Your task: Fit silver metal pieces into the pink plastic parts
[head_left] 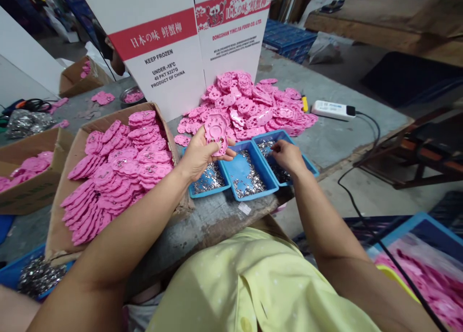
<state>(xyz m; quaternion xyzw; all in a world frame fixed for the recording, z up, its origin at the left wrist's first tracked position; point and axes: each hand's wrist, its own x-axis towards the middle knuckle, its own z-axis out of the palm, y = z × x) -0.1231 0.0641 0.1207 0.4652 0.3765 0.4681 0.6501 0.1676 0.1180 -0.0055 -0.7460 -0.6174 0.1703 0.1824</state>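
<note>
My left hand (198, 156) grips a pink molded plastic piece (216, 130), thumb across its lower edge, hollow side with small holes toward me. My right hand (287, 156) dips into the right blue tray (314, 170), its fingers curled together over small metal parts; whatever they pinch is too small to make out. Beside it, the middle blue tray (249, 197) and the left blue tray (210, 193) hold more shiny metal bits. Behind the trays spreads a heap of similar pink pieces (249, 103). Stacked pink pieces (123, 168) fill a cardboard box (58, 226) to the left.
A tall white printed carton (162, 47) stands behind the heap. At the right lies a white power strip (333, 109) with a black cable (347, 187) hanging off the table. Another box (32, 197) and a blue tub of metal parts (39, 276) sit far left.
</note>
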